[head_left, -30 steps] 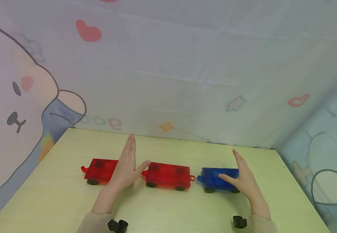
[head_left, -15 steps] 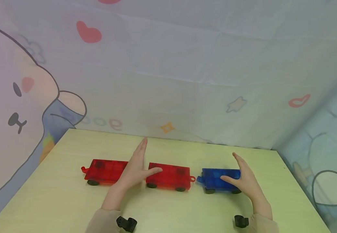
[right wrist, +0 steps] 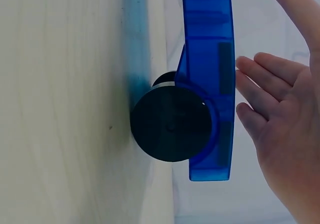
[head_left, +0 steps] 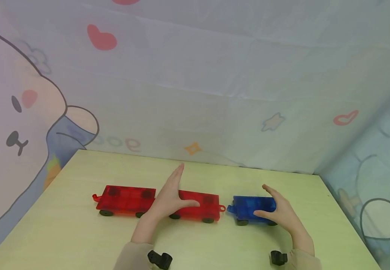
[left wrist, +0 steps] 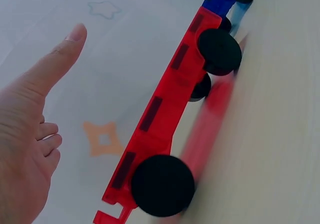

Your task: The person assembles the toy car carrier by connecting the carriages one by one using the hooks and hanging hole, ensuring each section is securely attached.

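Three see-through toy train cars with black wheels stand in a row on the table. The left red car (head_left: 125, 200) has a hook at its left end. My left hand (head_left: 169, 199) hovers over the left part of the middle red car (head_left: 205, 212), thumb spread from the fingers; it hides where the two red cars meet. A ring on the middle car's right end lies near the coupling of the blue car (head_left: 247, 205). My right hand (head_left: 281, 210) is at the blue car's right end, fingers beyond it and thumb on the near side. Contact there is unclear.
The pale wooden table (head_left: 63, 232) ends at a hanging cloth backdrop (head_left: 195, 75) printed with hearts, stars and a cartoon animal. Another cloth (head_left: 383, 180) hangs along the right side. A small black camera sits on each wrist.
My left hand has moved right, from over the left red car to over the middle one. My right hand has bent its fingers slightly toward the blue car. The cars stay in place.
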Demonstrator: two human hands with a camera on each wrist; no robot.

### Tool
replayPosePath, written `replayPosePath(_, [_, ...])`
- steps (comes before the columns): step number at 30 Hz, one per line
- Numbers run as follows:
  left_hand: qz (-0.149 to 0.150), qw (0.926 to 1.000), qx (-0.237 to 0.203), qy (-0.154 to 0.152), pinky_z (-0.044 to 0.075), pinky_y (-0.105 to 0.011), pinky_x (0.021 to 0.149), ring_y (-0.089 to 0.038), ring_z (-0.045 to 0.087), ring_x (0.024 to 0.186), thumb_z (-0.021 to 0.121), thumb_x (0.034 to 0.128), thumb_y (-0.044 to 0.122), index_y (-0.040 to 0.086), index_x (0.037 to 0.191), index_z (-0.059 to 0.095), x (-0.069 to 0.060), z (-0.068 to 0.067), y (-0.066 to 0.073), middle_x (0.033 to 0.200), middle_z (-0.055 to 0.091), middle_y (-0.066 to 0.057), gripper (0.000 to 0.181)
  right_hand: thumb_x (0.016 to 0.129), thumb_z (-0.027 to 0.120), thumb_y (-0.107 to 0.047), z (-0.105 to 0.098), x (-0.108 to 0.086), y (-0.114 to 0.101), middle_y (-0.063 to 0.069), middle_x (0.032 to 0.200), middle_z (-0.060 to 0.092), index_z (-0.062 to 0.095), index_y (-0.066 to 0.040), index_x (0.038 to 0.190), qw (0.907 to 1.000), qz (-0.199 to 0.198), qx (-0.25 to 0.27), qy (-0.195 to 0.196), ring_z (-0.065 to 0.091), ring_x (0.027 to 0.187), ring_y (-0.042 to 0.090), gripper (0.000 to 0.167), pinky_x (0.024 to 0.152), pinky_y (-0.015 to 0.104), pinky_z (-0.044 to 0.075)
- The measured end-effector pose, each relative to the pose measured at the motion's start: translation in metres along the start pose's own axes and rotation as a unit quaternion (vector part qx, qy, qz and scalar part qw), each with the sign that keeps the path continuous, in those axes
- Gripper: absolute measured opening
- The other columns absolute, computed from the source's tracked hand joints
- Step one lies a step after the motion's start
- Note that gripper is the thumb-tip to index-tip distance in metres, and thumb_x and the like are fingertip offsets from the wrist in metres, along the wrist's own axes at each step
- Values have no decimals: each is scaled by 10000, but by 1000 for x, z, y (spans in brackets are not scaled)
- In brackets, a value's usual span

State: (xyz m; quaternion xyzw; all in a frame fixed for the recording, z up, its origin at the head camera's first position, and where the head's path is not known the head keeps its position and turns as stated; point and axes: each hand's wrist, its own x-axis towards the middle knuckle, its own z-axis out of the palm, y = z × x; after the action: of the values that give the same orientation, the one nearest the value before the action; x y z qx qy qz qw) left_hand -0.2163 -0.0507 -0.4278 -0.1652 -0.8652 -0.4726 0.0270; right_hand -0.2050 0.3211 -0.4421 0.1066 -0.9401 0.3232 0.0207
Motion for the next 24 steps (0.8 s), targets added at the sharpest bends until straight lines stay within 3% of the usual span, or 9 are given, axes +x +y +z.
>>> replayPosePath(14, [-89, 9991, 3, -421, 334, -532, 1147, -316, 235, 1484, 895, 684, 348, 96, 1566, 201, 1, 20, -3, 1621, 231, -81, 1150, 755, 838, -343, 5, -2, 6, 237, 1505, 400, 371, -28, 1486, 9998, -127, 111, -120, 330, 1378, 498, 922, 1048, 706, 316])
replayPosePath(24, [-3, 9935, 662, -925, 390, -564, 1095, -343, 314, 1447, 881, 684, 389, 91, 1523, 337, -1, 24, -5, 1582, 316, -131, 1043, 710, 867, -332, 7, -1, 8, 290, 1511, 357, 388, 9, 1468, 9990, -308, -23, -335, 316, 1373, 532, 960, 1035, 707, 327])
